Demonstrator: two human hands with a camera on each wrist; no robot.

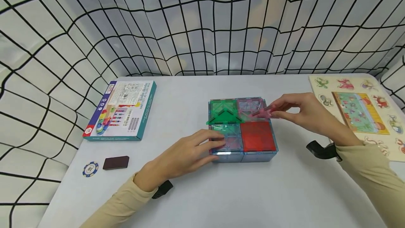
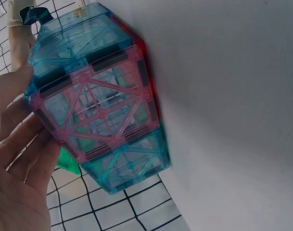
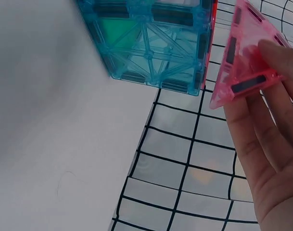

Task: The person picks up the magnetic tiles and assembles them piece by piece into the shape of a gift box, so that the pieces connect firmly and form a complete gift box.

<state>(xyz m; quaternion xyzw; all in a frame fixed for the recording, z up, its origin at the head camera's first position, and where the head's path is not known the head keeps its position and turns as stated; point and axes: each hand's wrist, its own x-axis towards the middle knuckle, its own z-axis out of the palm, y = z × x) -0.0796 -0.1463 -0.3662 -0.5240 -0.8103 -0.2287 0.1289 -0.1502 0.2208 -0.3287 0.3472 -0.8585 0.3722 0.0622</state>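
Note:
A block built of clear magnetic tiles (image 1: pixel 227 157) stands on the table, blue, pink, green and red panels making up its walls and top. My left hand (image 1: pixel 186 152) rests against its near left corner, fingers laid over the top edge. Between thumb and fingers my right hand (image 1: pixel 299 113) pinches a pink triangular magnetic tile (image 3: pixel 252 50), held at the block's far right top edge. A green triangular tile (image 1: pixel 225 116) sits at the far left of the top. The near right top is a red square tile (image 1: pixel 258 136).
On the left lies a boxed toy (image 1: pixel 121 112), with a poker chip (image 1: pixel 90 169) and a dark brown rectangular piece (image 1: pixel 116 163) nearer me. A picture board (image 1: pixel 326 83) lies at the right edge. Black netting over pale cloth surrounds the white table (image 1: pixel 190 192).

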